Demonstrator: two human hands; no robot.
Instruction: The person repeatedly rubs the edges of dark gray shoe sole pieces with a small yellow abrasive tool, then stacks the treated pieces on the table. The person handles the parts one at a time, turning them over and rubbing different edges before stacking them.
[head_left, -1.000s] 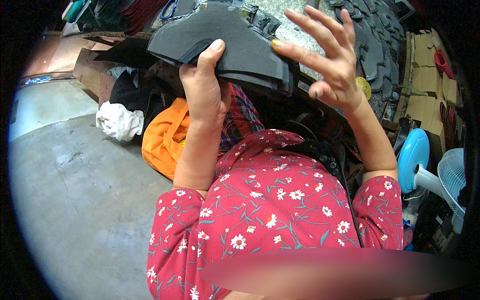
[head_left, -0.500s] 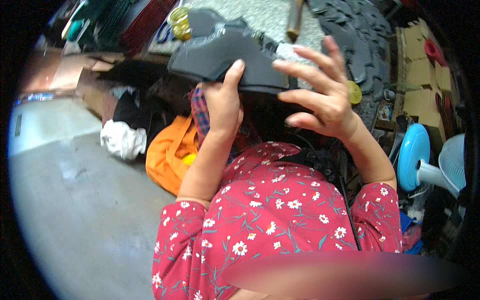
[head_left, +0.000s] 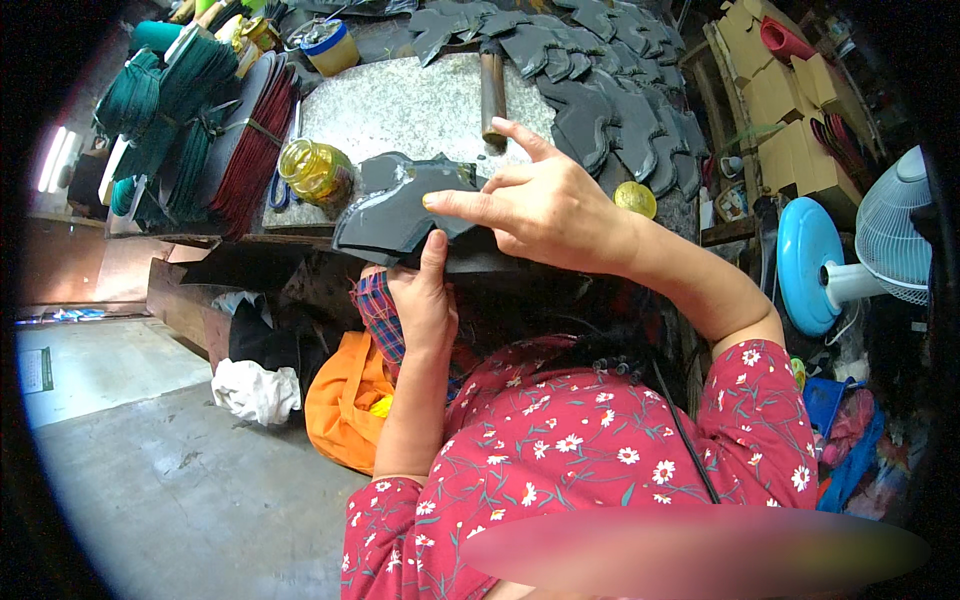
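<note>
My left hand (head_left: 425, 305) grips a black, flat, curved leather-like piece (head_left: 372, 225) by its near edge, thumb on top and fingers beneath. A pale line runs along part of the piece. Over it reaches my right hand (head_left: 565, 210), index finger stretched out to the surface and the other fingers loosely apart, holding nothing visible. Whether the fingertip presses or only hovers is unclear. Just left of the piece, an open glass jar (head_left: 312, 172) holds something yellowish. Checked cloth (head_left: 377, 305) lies beside my left wrist.
Behind is a speckled stone slab (head_left: 375, 100) with a wooden handle (head_left: 493, 100) on it. Overlapping black cut pieces (head_left: 590, 115) spread to the right, near a yellow round lid (head_left: 635, 200). Tied green bundles (head_left: 185, 110) stand left. A blue-and-white fan (head_left: 808, 265) is at right.
My right hand has come leftward, from spread fingers beside the black piece to an index finger over it. The view has shifted, showing more of the bench. My left hand keeps its grip.
</note>
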